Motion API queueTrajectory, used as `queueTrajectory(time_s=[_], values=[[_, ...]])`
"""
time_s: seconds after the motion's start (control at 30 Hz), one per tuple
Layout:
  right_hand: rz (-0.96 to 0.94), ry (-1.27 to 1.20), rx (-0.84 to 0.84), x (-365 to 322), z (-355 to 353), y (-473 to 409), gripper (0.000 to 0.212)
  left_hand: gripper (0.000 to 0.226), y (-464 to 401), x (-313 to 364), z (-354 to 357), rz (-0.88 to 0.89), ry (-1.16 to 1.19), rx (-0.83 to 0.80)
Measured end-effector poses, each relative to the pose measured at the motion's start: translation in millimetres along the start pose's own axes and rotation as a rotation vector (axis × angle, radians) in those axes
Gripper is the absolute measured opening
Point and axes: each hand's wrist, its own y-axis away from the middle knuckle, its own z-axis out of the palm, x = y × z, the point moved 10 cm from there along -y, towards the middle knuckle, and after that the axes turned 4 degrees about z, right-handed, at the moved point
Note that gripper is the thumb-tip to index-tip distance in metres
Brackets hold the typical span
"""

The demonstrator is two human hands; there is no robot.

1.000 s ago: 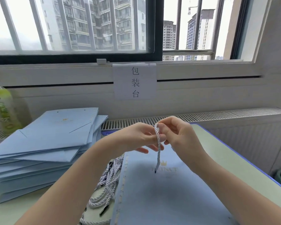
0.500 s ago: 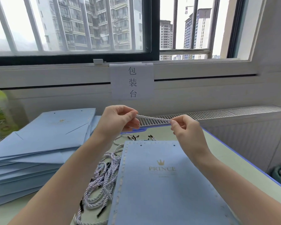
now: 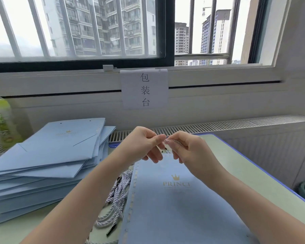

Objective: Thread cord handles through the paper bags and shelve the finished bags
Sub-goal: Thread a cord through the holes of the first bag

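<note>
Filling the lower middle of the frame, a pale green desk (image 3: pixel 253 182) carries a flat blue paper bag (image 3: pixel 174 208), its long axis running from the near edge away toward the window, with the top edge farthest away. A stack of bags (image 3: pixel 48 164) sits at the left, and a loose pile of cords (image 3: pixel 116 199) lies just beside the bag's left edge. Above the bag's far edge, the left hand (image 3: pixel 141 143) and the right hand (image 3: pixel 188 147) meet, each grip closed on one short twisted cord (image 3: pixel 174 142). The part showing runs roughly level, left to right, between the fingertips, with a dark tip (image 3: pixel 165 149) hanging just below.

The cord looks light, soft and floppy, so it should bend wherever it is unsupported; pinching it close behind the stiff tip would probably steer it best into a hole. The bag seems thin and light, easily creased, and likely needs steadying near its far edge. I cannot make out the holes under the hands.
</note>
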Motion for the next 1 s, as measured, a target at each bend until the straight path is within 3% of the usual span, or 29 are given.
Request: queueTrajectory(time_s=[0.23,0.4,0.53,0.7,0.8,0.93,1.0], values=[[0.072,0.002,0.167,12,-18,-2,0.015,0.022,-1,-8,-13,-0.038,-0.082,0.029],[0.049,0.02,0.097,6,-5,1,0.015,0.021,0,-8,0,-0.046,-0.024,-0.036],[0.056,0.046,0.154,8,-9,2,0.015,0.016,-1,-9,2,-0.051,0.033,-0.038],[0.055,0.113,0.206,13,-16,2,0.014,0.011,-1,-8,10,-0.045,-0.056,-0.127],[0.032,0.127,0.179,9,-11,2,0.012,0.013,-3,-11,14,-0.04,-0.128,-0.126],[0.022,0.033,0.015,7,10,1,0.007,0.013,-7,-5,8,0.073,-0.384,-0.031],[0.029,0.032,-0.043,8,17,2,0.006,0.012,-8,-2,6,0.117,-0.376,0.011]])
